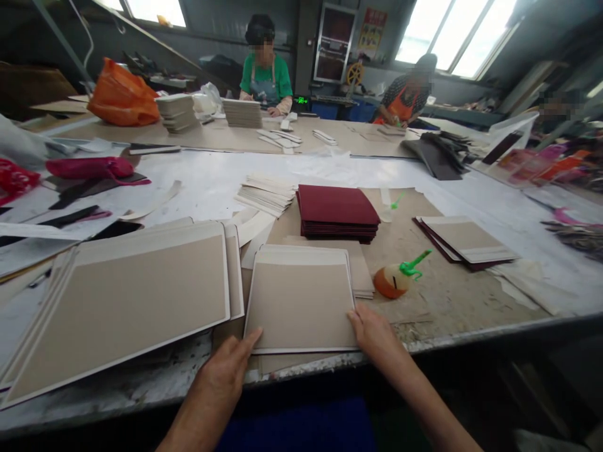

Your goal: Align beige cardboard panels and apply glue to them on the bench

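In front of me lies a beige board panel (301, 301) with a pale border and a lighter strip along its far edge. My left hand (228, 364) grips its near left corner, thumb on top. At the right edge my right hand (372, 326) pinches the panel, its other fingers mostly hidden. Beneath the panel, partly covered, is a small stack of plain beige boards (362, 276). Larger beige panels (136, 282) with pale borders overlap to the left. Behind my panel sits a stack of dark red pieces (336, 207).
A bottle of amber liquid (391, 281) with a green nozzle stands right of my panel. Further right lie bordered beige and dark red panels (466, 240). Pale strips (266, 194) are piled behind. Two people (266, 75) work across the table; an orange bag (123, 94) sits far left.
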Demonstrator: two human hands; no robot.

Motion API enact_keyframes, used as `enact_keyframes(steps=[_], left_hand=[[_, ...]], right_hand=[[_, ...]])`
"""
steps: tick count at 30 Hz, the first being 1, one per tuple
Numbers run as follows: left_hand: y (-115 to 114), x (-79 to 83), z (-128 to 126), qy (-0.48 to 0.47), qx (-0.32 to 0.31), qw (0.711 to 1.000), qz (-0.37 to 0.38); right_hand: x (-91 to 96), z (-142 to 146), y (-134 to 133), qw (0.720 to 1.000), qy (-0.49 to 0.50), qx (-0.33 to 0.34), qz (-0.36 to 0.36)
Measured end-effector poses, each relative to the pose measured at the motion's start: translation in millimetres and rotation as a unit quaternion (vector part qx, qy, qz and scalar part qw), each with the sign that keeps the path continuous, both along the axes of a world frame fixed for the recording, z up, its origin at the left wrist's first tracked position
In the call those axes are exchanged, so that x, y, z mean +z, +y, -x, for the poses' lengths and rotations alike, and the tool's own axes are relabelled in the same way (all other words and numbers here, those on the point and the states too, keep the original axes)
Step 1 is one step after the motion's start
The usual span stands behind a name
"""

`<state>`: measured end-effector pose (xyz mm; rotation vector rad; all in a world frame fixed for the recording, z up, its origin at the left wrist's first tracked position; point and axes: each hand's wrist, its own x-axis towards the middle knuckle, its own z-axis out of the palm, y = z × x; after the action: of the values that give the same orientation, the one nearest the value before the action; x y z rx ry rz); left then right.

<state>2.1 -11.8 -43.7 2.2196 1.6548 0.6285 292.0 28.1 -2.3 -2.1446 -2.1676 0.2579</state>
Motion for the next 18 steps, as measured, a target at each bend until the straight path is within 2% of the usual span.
enact_keyframes(steps=[3, 6, 9, 11, 13, 18], left_hand=[[-1.8, 9.3, -6.3, 0.013, 0.009, 1.000, 0.018], [-4.5, 28.6, -16.8, 0.060, 0.018, 0.997, 0.038], [-4.7, 43.2, -25.0, 0.124, 0.002, 0.992, 0.010], [-4.4, 42.7, -27.2, 0.139, -0.019, 0.989, -0.043], [-5.6, 35.3, -28.2, 0.146, -0.037, 0.985, -0.086], [-14.5, 19.1, -37.2, 0.169, -0.047, 0.977, -0.122]], right_hand=[[-0.3, -0.1, 0.3, 1.000, 0.002, -0.003, 0.006], [-2.2, -1.2, 0.8, 1.000, 0.006, -0.005, 0.011], [-3.6, -2.2, 1.5, 1.000, 0.009, -0.002, 0.016], [-3.7, -2.3, 1.8, 1.000, 0.009, -0.002, 0.022], [-3.2, -2.0, 1.7, 1.000, 0.009, -0.002, 0.028], [-0.6, -0.8, 1.5, 0.999, 0.002, -0.009, 0.030]])
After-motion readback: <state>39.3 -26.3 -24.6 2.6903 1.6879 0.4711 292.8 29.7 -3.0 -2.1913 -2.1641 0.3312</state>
